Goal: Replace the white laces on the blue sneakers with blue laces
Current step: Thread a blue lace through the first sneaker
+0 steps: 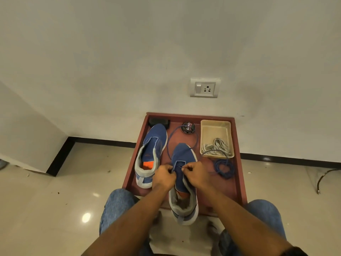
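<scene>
Red-brown wood first: the table (238,174) sits against the wall and carries everything, low enough to work over from a seat. On it, the far sneaker (150,154) lies to the left with no lace in it, parked out of the way, I'd say, until its turn comes. The near sneaker (184,183) points away from the person, heel hanging off the front edge toward the knees, so the eyelets face up under both hands. The tray (215,130) at the back right holds the white laces (216,146) in a heap, so they are out of both shoes already. A spare blue coil (224,168) waits just in front of the tray. The blue lace (170,139) loops out past the toe of the near sneaker and comes back to the eyelets. The left hand (163,177) and right hand (196,174) are each curled tight, pinching the lace at either side of the tongue, apparently drawing it even. A polish tin (187,127) sits at the back.
</scene>
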